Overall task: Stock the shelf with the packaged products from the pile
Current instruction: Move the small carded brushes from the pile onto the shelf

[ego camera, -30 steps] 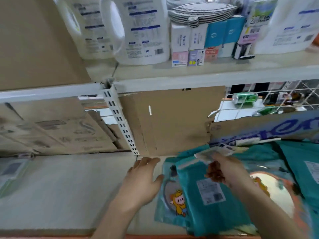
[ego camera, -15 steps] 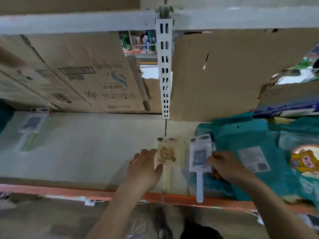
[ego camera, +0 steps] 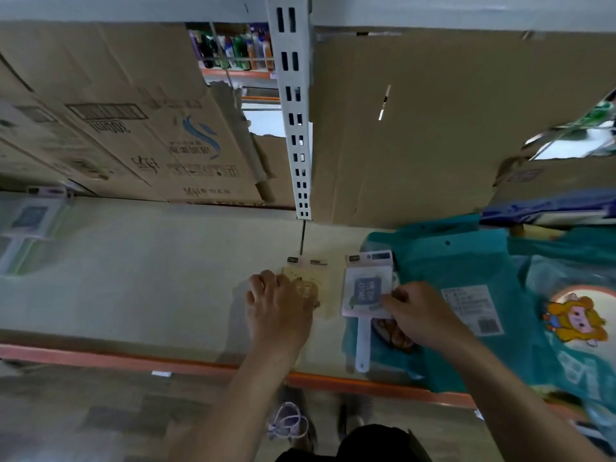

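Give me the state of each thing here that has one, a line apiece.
left hand, resting on the beige pack.
beige pack, flat on the shelf.
right hand, pinching the white pack at its right edge.
white pack, overlapping the teal bags, handle pointing to the front edge.
teal bags, piled flat at the right.
cardboard boxes, upright at the back.

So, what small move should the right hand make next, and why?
Probably slide the pale lilac paddle-shaped package left, beside the flat beige package under the left hand: the right hand pinches its edge, and it lies partly over the teal plastic bags.
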`<action>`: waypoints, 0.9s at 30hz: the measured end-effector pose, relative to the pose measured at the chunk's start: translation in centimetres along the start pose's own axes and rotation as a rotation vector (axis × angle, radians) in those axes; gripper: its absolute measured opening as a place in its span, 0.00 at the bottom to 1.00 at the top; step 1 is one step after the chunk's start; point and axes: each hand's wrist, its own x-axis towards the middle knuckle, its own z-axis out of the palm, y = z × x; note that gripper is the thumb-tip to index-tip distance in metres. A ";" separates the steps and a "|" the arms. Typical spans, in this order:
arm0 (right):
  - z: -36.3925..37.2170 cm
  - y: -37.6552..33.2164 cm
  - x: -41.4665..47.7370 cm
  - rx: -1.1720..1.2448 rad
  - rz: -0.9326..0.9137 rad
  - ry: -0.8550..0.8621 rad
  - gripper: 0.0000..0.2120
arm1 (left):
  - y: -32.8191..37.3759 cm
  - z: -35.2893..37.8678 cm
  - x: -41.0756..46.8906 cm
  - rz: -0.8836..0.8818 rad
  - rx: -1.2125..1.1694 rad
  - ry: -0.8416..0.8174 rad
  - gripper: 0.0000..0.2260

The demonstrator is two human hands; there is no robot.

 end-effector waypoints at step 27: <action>-6.3 -1.7 -1.5 0.713 -0.066 0.048 0.04 | 0.6 -10.4 -2.2 -0.031 -1.238 -0.067 0.09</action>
